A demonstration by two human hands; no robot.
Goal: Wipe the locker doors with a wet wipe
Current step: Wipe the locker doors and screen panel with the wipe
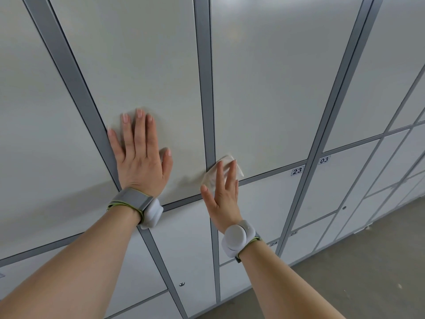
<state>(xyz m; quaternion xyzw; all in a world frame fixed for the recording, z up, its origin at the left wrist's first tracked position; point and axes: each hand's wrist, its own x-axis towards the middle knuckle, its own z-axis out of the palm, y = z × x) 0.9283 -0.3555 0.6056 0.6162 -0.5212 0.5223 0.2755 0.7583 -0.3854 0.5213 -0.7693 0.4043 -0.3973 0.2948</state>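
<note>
Right grip (222,192), fingers straight, presses the wet wipe (230,161) beneath it onto a locker door (264,100), probably for even contact. Left grip (140,157), spread flat alongside, likely braces.

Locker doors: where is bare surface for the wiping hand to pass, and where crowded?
Free: the tall door above the wet wipe, between the grey frame strips; the left door above the left hand. Crowded: the frame junction where the right hand presses the wipe.
</note>
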